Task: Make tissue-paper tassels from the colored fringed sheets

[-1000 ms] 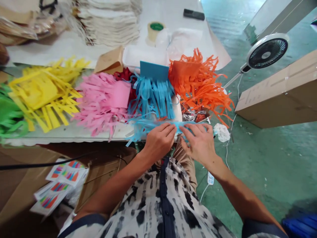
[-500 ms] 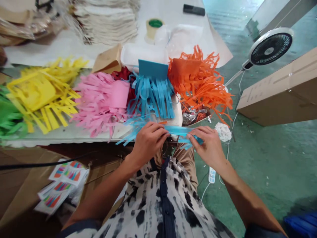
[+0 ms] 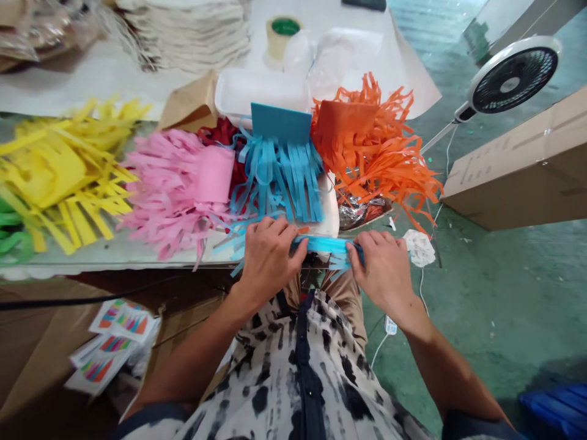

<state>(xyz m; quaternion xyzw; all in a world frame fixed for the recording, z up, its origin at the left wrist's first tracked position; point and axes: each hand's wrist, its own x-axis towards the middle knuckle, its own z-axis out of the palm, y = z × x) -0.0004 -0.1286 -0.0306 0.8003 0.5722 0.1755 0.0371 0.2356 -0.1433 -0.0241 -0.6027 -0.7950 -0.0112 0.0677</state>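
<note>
Between my hands, at the table's front edge, a light blue fringed tissue paper strip [image 3: 326, 245] is stretched sideways. It is bunched into a narrow band in the middle, with cut fringes hanging past both hands. My left hand [image 3: 271, 250] is closed round its left part, knuckles up. Its right part is gripped by my right hand [image 3: 383, 266], the thumb pressed against the paper. Just beyond lies a blue fringed paper bundle [image 3: 280, 125]. To its right is an orange fringed bundle [image 3: 348, 122]; to its left, a pink one [image 3: 213, 174].
Yellow fringed paper [image 3: 59, 171] and green fringed paper [image 3: 13, 229] lie at the left. Behind stand a white tray [image 3: 261, 91], a tape roll [image 3: 280, 40] and a cloth stack [image 3: 188, 36]. A fan [image 3: 509, 82] and a cardboard box [image 3: 518, 165] are at the right.
The blue strip between my hands has gathered into a narrower band. My fingers have curled further round it. The view has shifted slightly, so the tabletop sits a bit higher.
</note>
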